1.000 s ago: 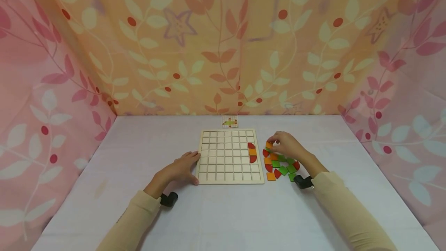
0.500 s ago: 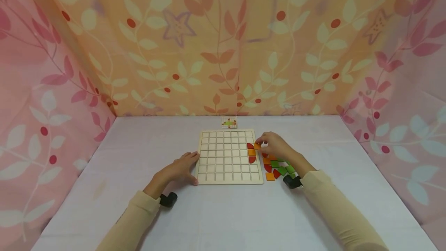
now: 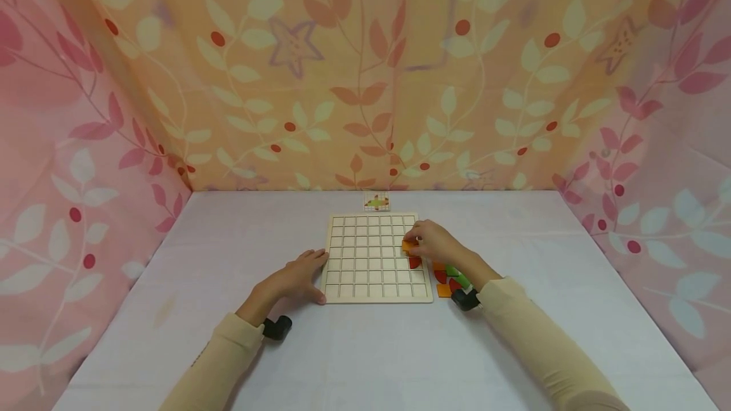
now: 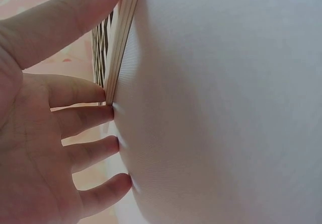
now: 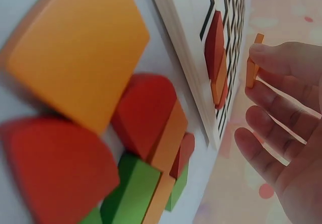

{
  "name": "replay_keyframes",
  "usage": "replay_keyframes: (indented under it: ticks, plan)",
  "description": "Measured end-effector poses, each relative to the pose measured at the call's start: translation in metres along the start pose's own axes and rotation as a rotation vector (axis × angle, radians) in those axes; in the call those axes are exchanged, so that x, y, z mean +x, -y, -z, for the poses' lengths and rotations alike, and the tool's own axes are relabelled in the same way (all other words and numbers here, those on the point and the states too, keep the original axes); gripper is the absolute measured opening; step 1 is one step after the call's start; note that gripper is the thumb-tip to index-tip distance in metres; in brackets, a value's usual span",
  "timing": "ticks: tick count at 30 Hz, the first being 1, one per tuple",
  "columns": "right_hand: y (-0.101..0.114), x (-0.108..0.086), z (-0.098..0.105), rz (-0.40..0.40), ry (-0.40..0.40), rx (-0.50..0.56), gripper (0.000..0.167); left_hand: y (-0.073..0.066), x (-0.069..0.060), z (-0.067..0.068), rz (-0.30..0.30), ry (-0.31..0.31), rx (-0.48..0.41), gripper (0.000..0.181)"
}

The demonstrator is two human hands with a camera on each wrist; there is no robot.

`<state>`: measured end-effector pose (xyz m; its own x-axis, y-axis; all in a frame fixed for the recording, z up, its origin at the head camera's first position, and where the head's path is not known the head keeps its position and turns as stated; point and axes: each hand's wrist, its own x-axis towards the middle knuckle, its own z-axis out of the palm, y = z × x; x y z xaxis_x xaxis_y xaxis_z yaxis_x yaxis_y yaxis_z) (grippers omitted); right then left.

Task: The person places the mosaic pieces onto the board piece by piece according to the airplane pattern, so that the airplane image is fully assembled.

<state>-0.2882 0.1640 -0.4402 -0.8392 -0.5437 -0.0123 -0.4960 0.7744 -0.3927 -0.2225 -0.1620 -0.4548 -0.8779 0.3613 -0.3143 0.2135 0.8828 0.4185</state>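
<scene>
A wooden grid board [image 3: 365, 284] lies flat on the table. At its left edge my left hand [image 3: 297, 276] rests with fingers spread; the left wrist view shows the thumb and fingertips touching the board's side [image 4: 121, 53] and the cloth. Over the right part of the board, my right hand [image 3: 440, 247] pinches an orange square tile [image 5: 252, 65] between thumb and fingers, held above the surface. A red quarter-round tile [image 3: 414, 262] sits in a right-hand cell. In the right wrist view, red tiles [image 5: 214, 43] and an orange tile [image 5: 219, 83] sit in the board.
Loose orange [image 5: 80, 53], red [image 5: 60, 168] and green tiles [image 5: 133, 194] lie beside the board's right edge, partly under my right forearm. Behind the board is a small pattern card [image 3: 377, 201]. Floral curtains [image 3: 365, 81] stand behind and on both sides of the white table.
My right hand has picked up an orange square tile from the loose pile and carried it left over the board. The left hand has stayed in place.
</scene>
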Motion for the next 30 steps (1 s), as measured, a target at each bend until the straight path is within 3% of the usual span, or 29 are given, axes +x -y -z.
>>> replay_keyframes:
  ticks: [4,30]
  plan:
    - [0.002,0.004,-0.004,0.033,0.007,-0.016,0.026,-0.001,-0.001,0.0,-0.006,-0.001,0.0,0.103]
    - [0.015,0.009,-0.013,0.041,0.044,-0.063,0.023,-0.001,0.0,0.001,0.002,0.004,-0.004,0.102]
